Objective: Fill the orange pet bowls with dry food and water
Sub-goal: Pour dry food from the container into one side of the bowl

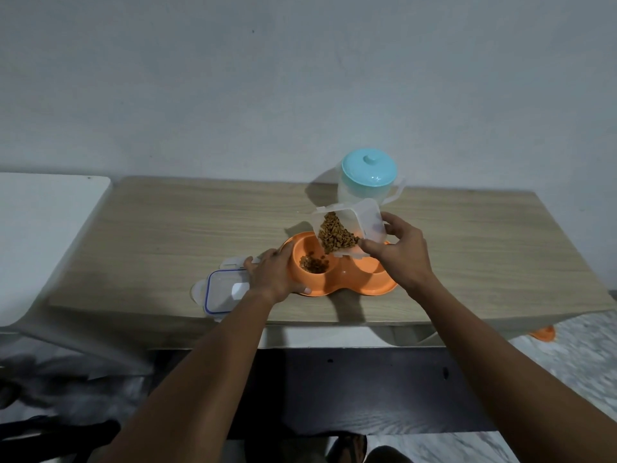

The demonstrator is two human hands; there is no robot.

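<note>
An orange double pet bowl [347,286] sits on the wooden table [167,228]. Its left well holds some brown dry food [313,263]; its right well is mostly hidden behind my right hand and looks empty. My right hand [399,253] grips a clear plastic food container [350,228], tilted over the left well with kibble piled at its lower corner. My left hand [272,274] rests on the left rim of the bowl, holding it. A clear water jug with a light blue lid [369,173] stands behind the bowl.
The container's clear lid with a blue seal [222,292] lies flat left of the bowl near the table's front edge. A white surface [40,235] adjoins the table on the left. A small orange object [542,333] lies on the floor at the right.
</note>
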